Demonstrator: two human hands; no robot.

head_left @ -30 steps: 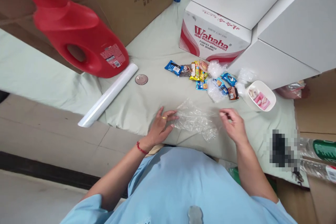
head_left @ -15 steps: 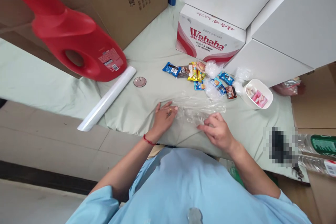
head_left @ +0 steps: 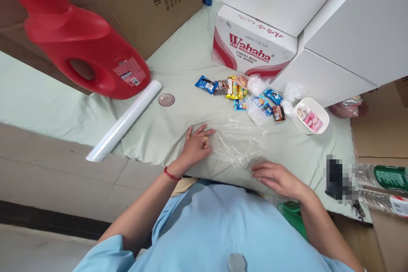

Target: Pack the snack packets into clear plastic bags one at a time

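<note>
A thin, clear sheet of plastic film (head_left: 237, 142) lies wrinkled on the cloth in front of me. At its left edge is my left hand (head_left: 196, 146), with thumb and forefinger curled together on the film and the other fingers stretched out. My right hand (head_left: 279, 177) is by the film's lower right corner, fingers extended and apart from any grip. Beyond the film lie small wrapped snacks: a blue packet (head_left: 206, 84), a yellow packet (head_left: 232, 87) and a brown packet (head_left: 279, 113), among clear wrapped bundles (head_left: 257, 112).
A white tub (head_left: 325, 121) holding a pink packet (head_left: 313, 121) stands at right. On the left are a white roll (head_left: 124, 121), a round metal disc (head_left: 166, 99) and a large red bottle (head_left: 92, 51). Behind stands a Wahaha carton (head_left: 251, 46). Plastic bottles (head_left: 384, 177) lie far right.
My right hand has let go of the film and moved down and right, its fingers straightening. My left hand has shifted slightly down and left. The film lies flatter and more spread out.
</note>
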